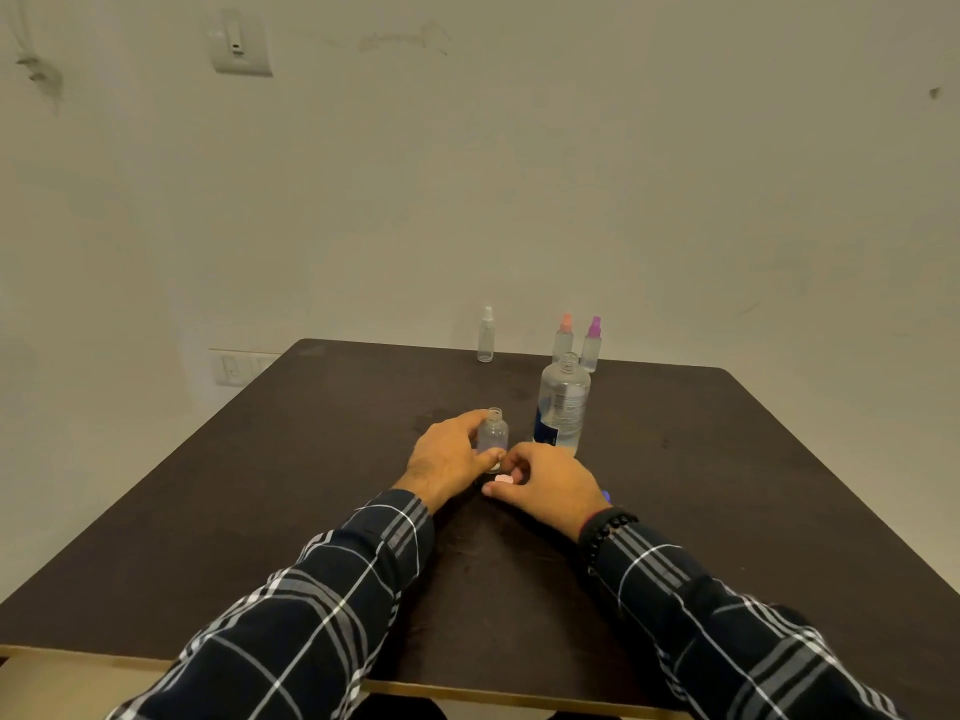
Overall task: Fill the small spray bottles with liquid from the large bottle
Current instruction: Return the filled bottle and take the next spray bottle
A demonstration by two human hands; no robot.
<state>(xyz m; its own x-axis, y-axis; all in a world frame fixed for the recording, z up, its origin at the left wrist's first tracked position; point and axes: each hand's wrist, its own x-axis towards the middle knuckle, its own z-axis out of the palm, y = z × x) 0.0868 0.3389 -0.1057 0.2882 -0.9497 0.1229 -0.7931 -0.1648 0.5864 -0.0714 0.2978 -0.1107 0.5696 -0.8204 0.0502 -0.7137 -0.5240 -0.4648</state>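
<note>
A small clear bottle (493, 433) with no cap stands upright on the dark table (260, 485), and my left hand (451, 457) grips it from the left. My right hand (550, 488) lies just beside it, fingers curled round a pale pink spray cap (503, 479). The large clear bottle (562, 405) with a dark label stands uncapped right behind my right hand. Three capped small spray bottles stand at the far edge: a white-topped one (486, 335), an orange-topped one (564, 337) and a purple-topped one (592, 344).
A small blue object (605, 495) peeks out from behind my right wrist. The table's near edge (467, 696) runs under my forearms. A pale wall with switch plates (240, 44) rises behind the table.
</note>
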